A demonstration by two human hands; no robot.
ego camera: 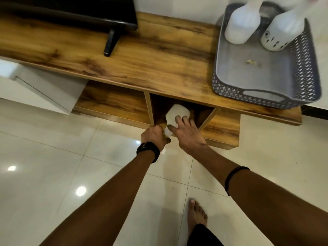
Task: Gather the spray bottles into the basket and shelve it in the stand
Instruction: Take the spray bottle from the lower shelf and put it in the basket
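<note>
A white spray bottle lies tilted at the mouth of the middle compartment of the wooden stand. My left hand is closed around its top end, and my right hand grips its body from the right. A grey woven basket sits on the stand's top at the right. Two more white spray bottles stand upright at its far end, one plain and one with dark printed marks. Their heads are cut off by the frame's top edge.
A black TV foot and the TV's lower edge stand on the stand's left half. Open compartments lie to either side of the middle one. A glossy white tiled floor spreads below, with my bare foot on it. Small crumbs lie in the basket.
</note>
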